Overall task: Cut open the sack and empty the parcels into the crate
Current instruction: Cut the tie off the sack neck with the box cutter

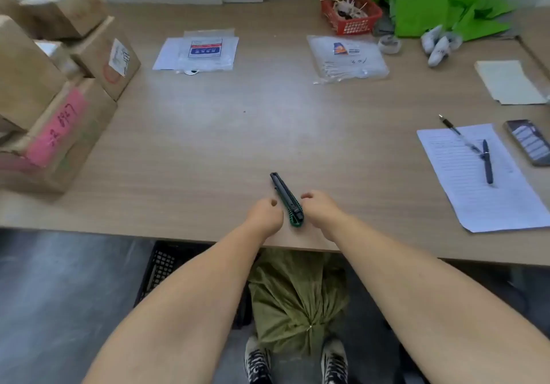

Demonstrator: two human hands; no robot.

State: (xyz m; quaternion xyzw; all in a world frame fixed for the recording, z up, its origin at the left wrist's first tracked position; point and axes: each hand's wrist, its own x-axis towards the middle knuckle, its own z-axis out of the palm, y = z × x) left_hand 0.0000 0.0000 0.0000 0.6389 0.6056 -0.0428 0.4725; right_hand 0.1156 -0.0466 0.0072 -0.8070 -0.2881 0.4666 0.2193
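Head view. Step in hand, as judged: taking up the cutter, with the sack not yet opened and nothing in the crate that shows.

Table (268, 133): broad flat top, pale wood-grain laminate, dull sheen at centre.

Cardboard boxes (44, 86): brown, stacked at the far left of the table, one with a pink label.

Sack (293, 297): on the floor under the near table edge, between the person's shoes. Olive woven fabric, creased, bulging, gathered to a neck that is bound with a thin tie (309, 327).

Crate (160, 267): just left of the sack, mostly hidden beneath the table. Black rigid plastic with a lattice wall.

Left hand (265, 214), right hand (321, 209): one on each side of the cutter, fingers loosely curled, nothing gripped. Whether either touches the cutter cannot be told.

Utility knife (285, 194): lies flat near the table edge, a slim straight body, black with a green rear end. No blade visible.

Next move calls for closing one hand round the knife body, extending the blade, then reaching down to the sack's neck. The weave will likely resist, so the cut should run away from the other hand.
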